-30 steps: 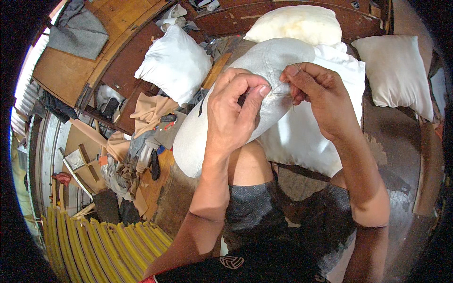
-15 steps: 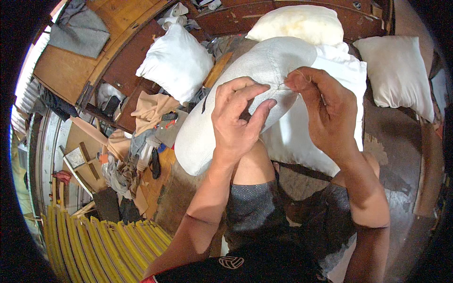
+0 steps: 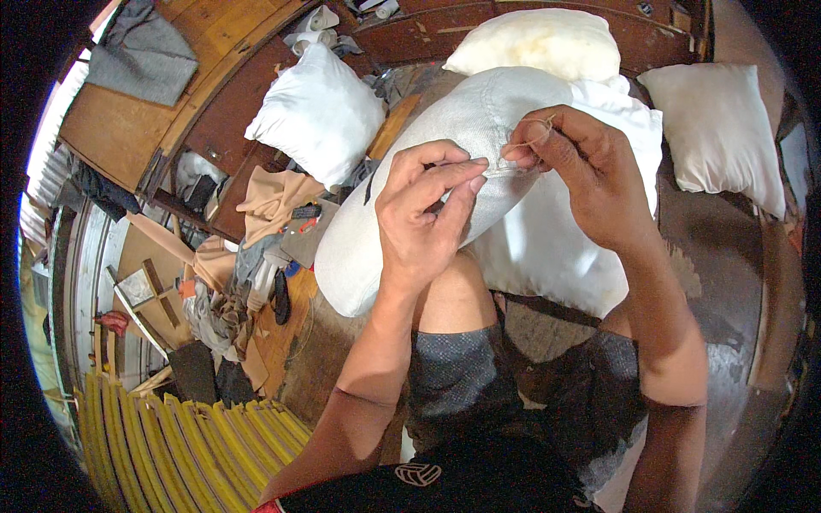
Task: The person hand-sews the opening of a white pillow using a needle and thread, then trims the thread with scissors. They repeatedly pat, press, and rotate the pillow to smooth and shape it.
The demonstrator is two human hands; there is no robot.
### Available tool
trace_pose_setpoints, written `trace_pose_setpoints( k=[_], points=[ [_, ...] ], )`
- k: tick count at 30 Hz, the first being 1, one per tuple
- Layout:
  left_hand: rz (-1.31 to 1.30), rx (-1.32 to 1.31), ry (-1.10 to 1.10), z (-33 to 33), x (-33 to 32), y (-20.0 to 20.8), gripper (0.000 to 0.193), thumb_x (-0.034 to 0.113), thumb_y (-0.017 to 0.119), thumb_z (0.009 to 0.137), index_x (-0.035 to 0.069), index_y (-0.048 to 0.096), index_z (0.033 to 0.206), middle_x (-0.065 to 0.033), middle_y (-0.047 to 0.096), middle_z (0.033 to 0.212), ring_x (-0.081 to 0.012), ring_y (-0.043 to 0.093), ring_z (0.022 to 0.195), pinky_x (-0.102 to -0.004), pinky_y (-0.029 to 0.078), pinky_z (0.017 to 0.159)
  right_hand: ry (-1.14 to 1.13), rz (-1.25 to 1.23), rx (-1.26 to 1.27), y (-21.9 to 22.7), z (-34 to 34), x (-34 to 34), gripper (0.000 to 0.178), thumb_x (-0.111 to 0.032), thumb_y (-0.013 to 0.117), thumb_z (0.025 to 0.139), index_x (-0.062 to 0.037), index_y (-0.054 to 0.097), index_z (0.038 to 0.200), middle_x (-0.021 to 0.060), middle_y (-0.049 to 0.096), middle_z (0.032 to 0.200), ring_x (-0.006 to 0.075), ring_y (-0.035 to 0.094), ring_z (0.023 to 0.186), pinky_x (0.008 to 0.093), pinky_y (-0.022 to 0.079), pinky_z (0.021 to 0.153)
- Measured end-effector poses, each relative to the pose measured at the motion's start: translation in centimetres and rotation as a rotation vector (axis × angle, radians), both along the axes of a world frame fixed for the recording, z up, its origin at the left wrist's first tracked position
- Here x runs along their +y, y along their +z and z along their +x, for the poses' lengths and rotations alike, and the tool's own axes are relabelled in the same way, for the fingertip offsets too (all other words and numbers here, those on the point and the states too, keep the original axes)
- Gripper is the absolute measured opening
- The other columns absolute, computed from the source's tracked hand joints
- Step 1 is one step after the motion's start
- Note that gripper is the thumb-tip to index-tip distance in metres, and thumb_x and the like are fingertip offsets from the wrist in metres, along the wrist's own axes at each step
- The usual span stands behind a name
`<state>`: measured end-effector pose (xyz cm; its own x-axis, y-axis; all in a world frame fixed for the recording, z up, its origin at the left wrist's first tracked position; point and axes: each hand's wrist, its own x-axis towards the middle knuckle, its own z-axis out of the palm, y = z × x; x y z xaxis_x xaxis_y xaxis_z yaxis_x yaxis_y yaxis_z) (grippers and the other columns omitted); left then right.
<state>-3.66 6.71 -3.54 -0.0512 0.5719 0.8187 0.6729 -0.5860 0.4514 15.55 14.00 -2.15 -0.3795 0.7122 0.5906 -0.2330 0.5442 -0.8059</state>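
A plump light-grey cushion lies across my knees, its seamed upper side beneath my hands. My right hand is closed in a pinch on a thin pale thread, which loops over the fingertips. My left hand faces it over the cushion, thumb and forefinger tips pressed together where the fine strand runs between the two hands. Whether a needle is there is too small to tell. Beneath and right of the cushion lies a white pillow.
Beyond are a yellowish pillow, a white pillow at left and a cream pillow at right. Cloth scraps clutter the left floor, near a yellow slatted piece. A grey cloth lies on a wooden surface.
My left thumb and forefinger have come together from being apart. My right hand has turned slightly and shifted up and left, and the thread loop shows more clearly.
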Motion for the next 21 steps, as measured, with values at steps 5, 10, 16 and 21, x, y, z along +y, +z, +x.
trace_pose_setpoints(
  k=[5, 10, 16, 21],
  points=[
    [-0.029, -0.011, -0.013, -0.1, 0.4, -0.2, 0.02, -0.005, 0.076, 0.081, 0.006, 0.081, 0.098, -0.0068, 0.071, 0.1, -0.0189, 0.064, 0.092, -0.0305, 0.051, 0.081, -0.011, -0.105, -0.052, 0.3, -0.1, 0.0, 0.029, -0.021, 0.056, 0.104, 0.0032, 0.071, 0.098, 0.0074, 0.074, 0.086, 0.0135, 0.068, 0.08, 0.028, 0.054, 0.077],
    [-0.003, -0.05, -0.002, 0.2, 0.6, -0.9, 0.018, -0.004, 0.076, 0.082, 0.006, 0.08, 0.097, -0.0069, 0.071, 0.1, -0.0195, 0.064, 0.093, -0.0306, 0.051, 0.081, -0.116, -0.143, -0.055, 0.4, -0.7, -0.9, 0.029, -0.02, 0.057, 0.101, 0.0032, 0.072, 0.094, 0.0083, 0.073, 0.079, 0.0135, 0.067, 0.074, 0.0289, 0.054, 0.071],
    [-0.025, -0.025, 0.038, 0.5, 0.6, -1.3, 0.019, -0.004, 0.076, 0.08, 0.005, 0.078, 0.097, -0.0083, 0.07, 0.101, -0.0226, 0.064, 0.093, -0.0327, 0.051, 0.082, -0.106, -0.08, -0.14, -0.2, -0.6, -0.2, 0.029, -0.02, 0.059, 0.098, 0.0039, 0.071, 0.09, 0.0119, 0.071, 0.074, 0.0167, 0.067, 0.071, 0.0338, 0.052, 0.067],
    [0.015, 0.033, 0.06, 1.1, 0.7, -1.1, 0.02, -0.004, 0.075, 0.081, 0.005, 0.077, 0.098, -0.0093, 0.069, 0.101, -0.0238, 0.064, 0.094, -0.0336, 0.052, 0.081, -0.176, 0.167, -0.281, -0.1, -0.6, 0.1, 0.029, -0.019, 0.059, 0.097, 0.005, 0.07, 0.087, 0.0126, 0.069, 0.073, 0.0182, 0.066, 0.07, 0.0351, 0.051, 0.066]
  ],
)
